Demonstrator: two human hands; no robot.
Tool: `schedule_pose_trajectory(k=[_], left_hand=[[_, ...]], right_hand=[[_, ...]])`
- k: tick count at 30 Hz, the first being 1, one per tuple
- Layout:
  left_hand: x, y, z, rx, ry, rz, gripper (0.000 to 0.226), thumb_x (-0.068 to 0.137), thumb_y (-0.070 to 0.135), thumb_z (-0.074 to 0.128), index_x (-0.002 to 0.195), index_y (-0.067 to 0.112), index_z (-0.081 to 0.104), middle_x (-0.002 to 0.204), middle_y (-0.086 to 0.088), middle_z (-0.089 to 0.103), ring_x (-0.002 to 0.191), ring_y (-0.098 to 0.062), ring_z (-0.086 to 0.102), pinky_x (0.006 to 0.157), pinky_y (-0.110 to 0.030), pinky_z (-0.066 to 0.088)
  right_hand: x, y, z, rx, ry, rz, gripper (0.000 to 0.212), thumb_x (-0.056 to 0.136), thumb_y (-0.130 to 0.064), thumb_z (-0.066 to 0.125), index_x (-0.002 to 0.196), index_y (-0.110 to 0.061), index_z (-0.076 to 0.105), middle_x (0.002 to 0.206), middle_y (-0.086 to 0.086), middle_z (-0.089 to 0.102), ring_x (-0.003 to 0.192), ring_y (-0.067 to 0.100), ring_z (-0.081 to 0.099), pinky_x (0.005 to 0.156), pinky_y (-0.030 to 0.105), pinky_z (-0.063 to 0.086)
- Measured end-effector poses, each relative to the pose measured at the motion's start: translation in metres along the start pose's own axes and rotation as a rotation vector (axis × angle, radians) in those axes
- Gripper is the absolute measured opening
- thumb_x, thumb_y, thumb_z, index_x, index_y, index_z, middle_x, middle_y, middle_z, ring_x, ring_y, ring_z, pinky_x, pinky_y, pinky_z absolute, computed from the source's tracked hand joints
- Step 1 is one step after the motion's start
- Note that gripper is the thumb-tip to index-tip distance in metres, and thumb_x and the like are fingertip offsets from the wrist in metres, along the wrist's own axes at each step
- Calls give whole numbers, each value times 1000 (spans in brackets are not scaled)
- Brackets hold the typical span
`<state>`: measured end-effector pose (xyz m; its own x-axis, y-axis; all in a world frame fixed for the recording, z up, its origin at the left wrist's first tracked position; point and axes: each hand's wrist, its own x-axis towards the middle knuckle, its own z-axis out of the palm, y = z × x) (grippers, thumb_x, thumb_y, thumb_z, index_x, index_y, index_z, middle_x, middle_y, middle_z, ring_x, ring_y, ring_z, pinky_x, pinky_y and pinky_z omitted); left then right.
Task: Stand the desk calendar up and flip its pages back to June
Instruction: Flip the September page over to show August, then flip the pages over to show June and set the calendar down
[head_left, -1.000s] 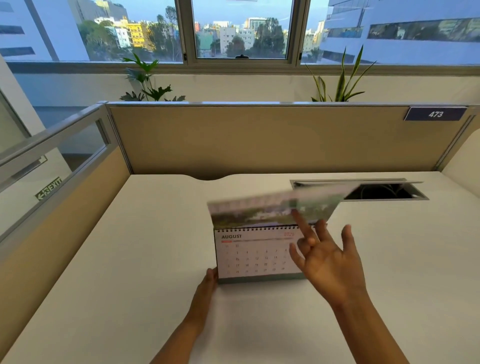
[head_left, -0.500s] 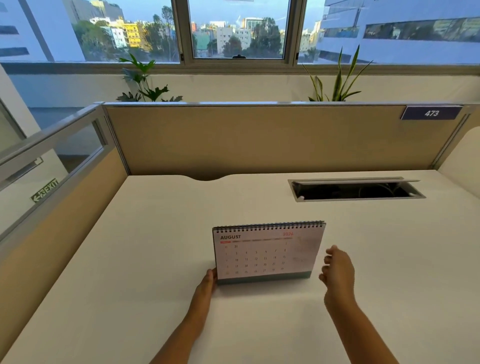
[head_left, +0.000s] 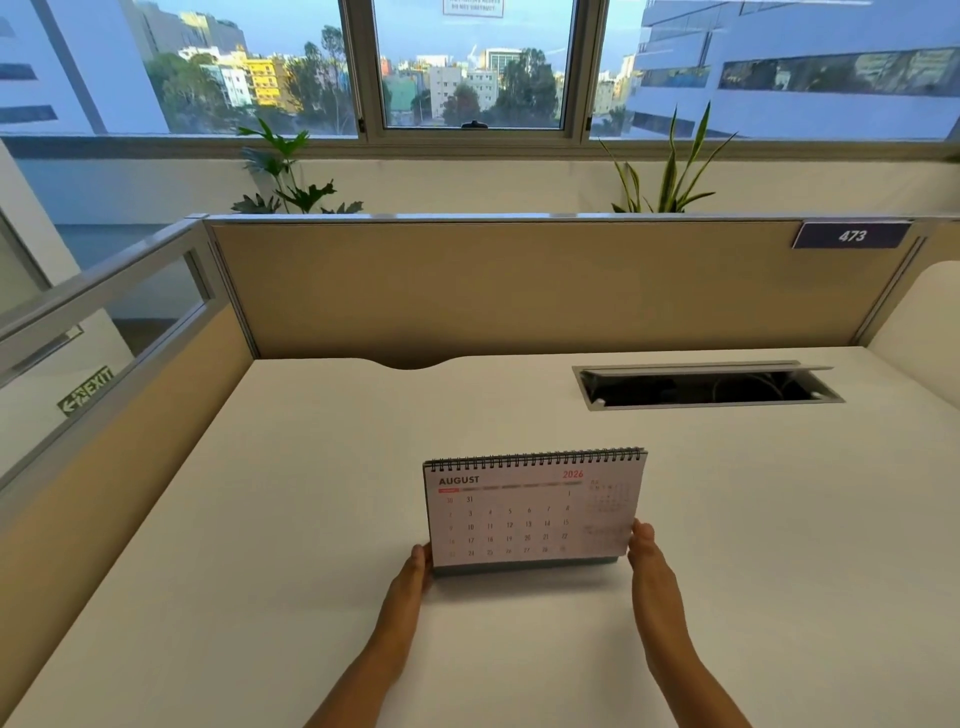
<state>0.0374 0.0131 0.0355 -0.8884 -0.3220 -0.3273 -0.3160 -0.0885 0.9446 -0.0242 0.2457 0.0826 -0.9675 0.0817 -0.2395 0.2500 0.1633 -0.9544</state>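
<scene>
The spiral-bound desk calendar (head_left: 535, 512) stands upright on the white desk (head_left: 311, 519), its front page reading AUGUST 2026. My left hand (head_left: 415, 569) presses against the calendar's lower left edge at the base. My right hand (head_left: 647, 553) touches the lower right corner of the front page, with the fingers at the page edge. Both hands frame the calendar from either side.
An open cable tray slot (head_left: 706, 387) is cut into the desk at the back right. Beige partition walls (head_left: 519, 291) close off the back and left. A label reading 473 (head_left: 852, 235) hangs on the partition. Two plants stand behind it.
A page went over the spiral to the back, leaving AUGUST in front. My right hand dropped from the raised page and came in to the calendar's lower right corner. The left hand stayed.
</scene>
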Motion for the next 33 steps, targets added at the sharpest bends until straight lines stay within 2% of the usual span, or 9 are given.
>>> schedule_pose_trajectory(k=[3,6,10,14,16,19,25,29,33], left_hand=[[-2,2,1,0,3,5,39,94,41,15,112,32,49,113,5,58,111,-13,47,96,-24,28],[-2,0,1,0,29,-11,43,94,43,16,109,32,54,105,5,64,107,-16,53,87,-24,37],[3,-3,-1,-21,50,-51,48,94,45,19,98,28,63,99,-7,71,98,-26,62,91,-41,45],[6,-1,-3,-53,70,-87,43,91,46,33,93,19,66,99,-17,69,88,-34,63,81,-42,46],[7,-5,-5,-80,53,-27,35,91,45,37,102,26,63,113,-9,65,103,-28,59,92,-40,42],[-2,-2,-3,-22,-17,31,38,93,44,20,117,37,49,125,6,55,120,-14,46,103,-29,28],[2,2,1,-35,26,-59,50,94,43,15,133,23,37,140,-5,43,132,-26,35,110,-39,24],[-2,5,2,-57,17,-25,42,94,40,16,125,27,41,133,-3,47,128,-22,39,105,-31,27],[-1,3,0,-43,8,-27,46,94,41,16,131,25,39,135,-3,47,131,-23,36,108,-33,25]], right_hand=[[-5,6,-7,-4,52,-38,70,84,-67,15,125,-24,53,131,5,56,124,23,47,107,43,29],[-11,3,-20,92,97,28,57,95,-50,17,91,-17,63,100,9,67,108,30,56,99,44,37],[-11,-4,-42,652,-223,370,53,95,-46,24,101,-7,60,93,22,70,86,38,66,74,46,55],[-18,-26,-42,755,-549,236,25,72,-32,68,82,-9,70,76,20,68,61,31,67,51,35,56],[-17,-44,-36,835,-630,110,43,58,-27,82,95,-10,69,100,21,68,79,33,68,68,44,56],[-8,-61,-27,1013,-603,122,53,92,-51,39,132,-18,43,141,11,47,108,29,59,110,54,26],[0,-105,-8,1090,-736,94,70,65,-65,52,125,-28,53,135,9,53,86,21,69,80,50,55],[3,-98,-3,1068,-667,129,82,53,-63,67,126,-27,54,135,12,54,92,22,68,80,51,54],[5,-78,-9,1090,-597,117,75,61,-61,61,124,-22,54,125,7,63,80,17,70,85,50,53]])
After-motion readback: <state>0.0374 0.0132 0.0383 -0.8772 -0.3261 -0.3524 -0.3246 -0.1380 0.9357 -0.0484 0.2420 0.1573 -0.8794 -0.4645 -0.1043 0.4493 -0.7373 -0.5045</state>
